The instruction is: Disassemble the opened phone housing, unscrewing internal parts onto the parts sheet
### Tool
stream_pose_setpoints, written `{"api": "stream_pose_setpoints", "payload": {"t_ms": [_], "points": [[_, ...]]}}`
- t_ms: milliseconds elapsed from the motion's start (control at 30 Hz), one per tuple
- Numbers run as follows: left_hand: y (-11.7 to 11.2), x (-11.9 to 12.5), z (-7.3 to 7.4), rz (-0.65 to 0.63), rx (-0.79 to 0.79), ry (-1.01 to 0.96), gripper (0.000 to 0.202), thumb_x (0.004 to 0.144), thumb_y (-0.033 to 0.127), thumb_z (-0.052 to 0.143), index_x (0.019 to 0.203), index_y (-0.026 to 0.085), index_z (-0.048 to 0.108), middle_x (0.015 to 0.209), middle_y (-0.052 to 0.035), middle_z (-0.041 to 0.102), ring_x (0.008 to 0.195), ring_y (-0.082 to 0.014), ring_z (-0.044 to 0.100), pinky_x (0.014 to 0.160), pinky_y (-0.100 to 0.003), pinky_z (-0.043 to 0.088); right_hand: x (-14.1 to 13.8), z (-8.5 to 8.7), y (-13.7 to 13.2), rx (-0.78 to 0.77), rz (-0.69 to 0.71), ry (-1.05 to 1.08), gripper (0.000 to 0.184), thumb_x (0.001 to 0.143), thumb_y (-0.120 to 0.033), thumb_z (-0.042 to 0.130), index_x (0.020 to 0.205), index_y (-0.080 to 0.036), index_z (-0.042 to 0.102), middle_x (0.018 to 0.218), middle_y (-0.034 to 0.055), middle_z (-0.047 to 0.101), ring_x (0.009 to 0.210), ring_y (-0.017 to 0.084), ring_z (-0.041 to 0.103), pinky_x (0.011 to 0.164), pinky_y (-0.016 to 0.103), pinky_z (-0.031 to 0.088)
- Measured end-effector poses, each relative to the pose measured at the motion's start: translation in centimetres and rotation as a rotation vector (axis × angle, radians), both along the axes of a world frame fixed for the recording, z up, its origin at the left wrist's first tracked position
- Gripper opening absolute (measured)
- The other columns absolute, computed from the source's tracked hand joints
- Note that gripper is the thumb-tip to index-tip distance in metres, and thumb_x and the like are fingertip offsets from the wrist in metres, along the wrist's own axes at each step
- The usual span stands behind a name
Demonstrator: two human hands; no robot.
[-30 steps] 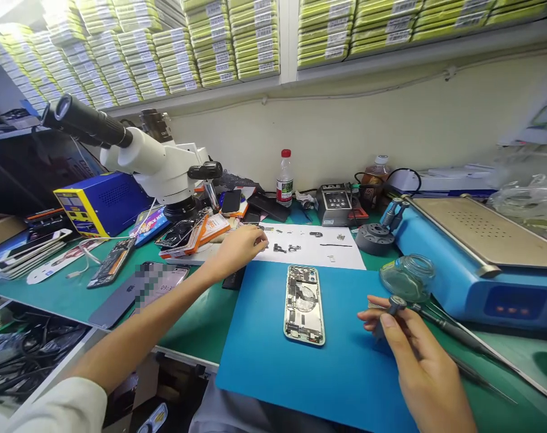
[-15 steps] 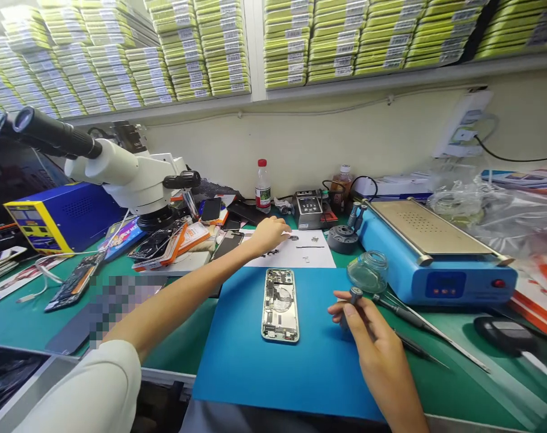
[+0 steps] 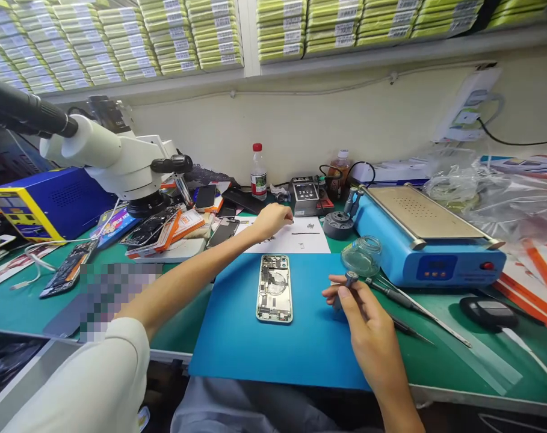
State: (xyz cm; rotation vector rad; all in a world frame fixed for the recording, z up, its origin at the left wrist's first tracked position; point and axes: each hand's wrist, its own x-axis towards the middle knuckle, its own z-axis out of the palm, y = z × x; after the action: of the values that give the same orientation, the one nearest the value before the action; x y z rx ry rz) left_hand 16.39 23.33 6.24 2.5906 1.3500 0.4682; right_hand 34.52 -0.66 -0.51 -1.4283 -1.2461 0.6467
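Observation:
An opened phone (image 3: pixel 274 290), its inner boards exposed, lies on a blue mat (image 3: pixel 237 343). Past its top edge, my left hand (image 3: pixel 273 221) is over a white sheet of paper (image 3: pixel 316 243), fingers pinched together near the surface. Whatever is between those fingertips is too small or hidden to make out. Thin strips (image 3: pixel 304 233) and other tiny parts lie on the paper beside that hand. To the right of the phone, my right hand (image 3: pixel 367 319) grips a grey screwdriver (image 3: pixel 351 278) above the mat, its lower part hidden by the fingers.
A glass jar (image 3: pixel 362 255), tweezers (image 3: pixel 429 313) and a blue heating plate machine (image 3: pixel 429 258) stand to the right. A round screwdriver stand (image 3: pixel 339 225) is behind the jar. On the left are a microscope (image 3: pixel 120 156) and piled phone parts (image 3: pixel 165 231). A bottle (image 3: pixel 258 174) stands by the wall.
My left hand has drawn its fingers together into a pinch over the paper. The right hand still holds the screwdriver. The whole view has shifted slightly.

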Motion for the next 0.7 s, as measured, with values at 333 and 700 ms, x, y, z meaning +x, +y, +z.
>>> {"api": "stream_pose_setpoints", "payload": {"t_ms": [333,700], "points": [[-15.6,-11.1,0.9,-0.049,0.054,-0.135,0.021,0.112,0.035,0.069,0.102,0.024,0.084,0.1,-0.0009,0.084,0.094,-0.0192,0.078,0.091,-0.032,0.06,-0.3,-0.1,0.0,-0.044,-0.017,0.028,0.052,0.099,-0.072,0.066,0.121,-0.026,0.079,0.105,0.0065,0.082,0.098,0.025,0.076,0.09,0.037,0.066],[-19.9,-14.1,-6.1,-0.01,0.09,-0.163,0.034,0.118,0.039,0.054,0.109,0.026,0.084,0.099,-0.0039,0.084,0.086,-0.0204,0.071,0.082,-0.035,0.055,-0.7,0.0,0.1,-0.059,-0.079,0.013,0.051,0.098,-0.072,0.067,0.12,-0.027,0.08,0.103,0.0057,0.081,0.103,0.025,0.077,0.089,0.033,0.066]]}}
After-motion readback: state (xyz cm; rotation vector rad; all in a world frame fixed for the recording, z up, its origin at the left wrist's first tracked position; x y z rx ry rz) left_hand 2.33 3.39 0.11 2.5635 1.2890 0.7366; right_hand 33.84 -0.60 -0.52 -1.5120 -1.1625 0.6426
